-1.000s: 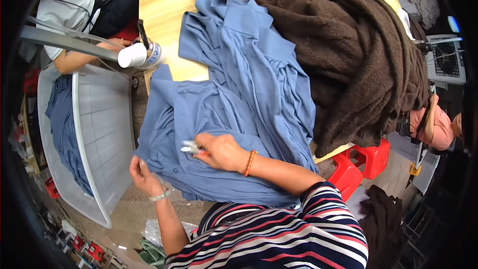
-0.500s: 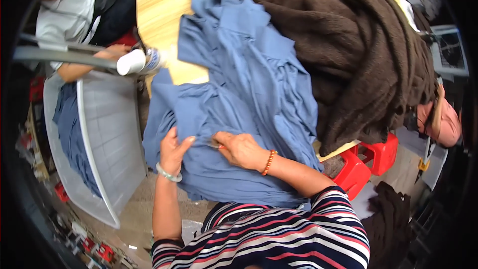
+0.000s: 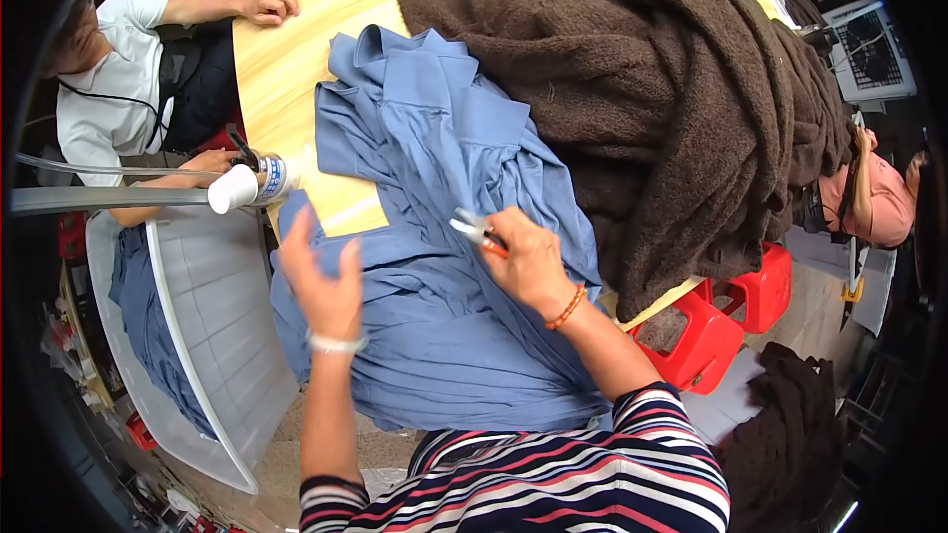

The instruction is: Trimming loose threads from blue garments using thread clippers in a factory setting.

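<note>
A blue collared garment (image 3: pixel 434 163) lies spread and rumpled over the table's near part and hangs over the edge towards me. My left hand (image 3: pixel 326 286), smeared a little by motion, is raised over its left side with thumb and fingers apart and nothing in them. On the right, my right hand (image 3: pixel 533 262) is closed round small orange-handled thread snips (image 3: pixel 474 227). Their metal blades point up and left above the blue cloth. A light bracelet circles my left wrist, an orange beaded one my right.
A dark brown heap of fuzzy cloth (image 3: pixel 612 69) covers the right of the wooden table (image 3: pixel 286 49). Left stand a white cylinder (image 3: pixel 235 190) on a metal arm and a pale bin (image 3: pixel 222 276) with blue cloth. Red stools (image 3: pixel 691 345) stand right. A person in white (image 3: pixel 128 69) sits left.
Both hands have come apart and away from the cloth they were working at. My left hand has opened and lifted; my right has moved right and up with the snips. The view has shifted.
</note>
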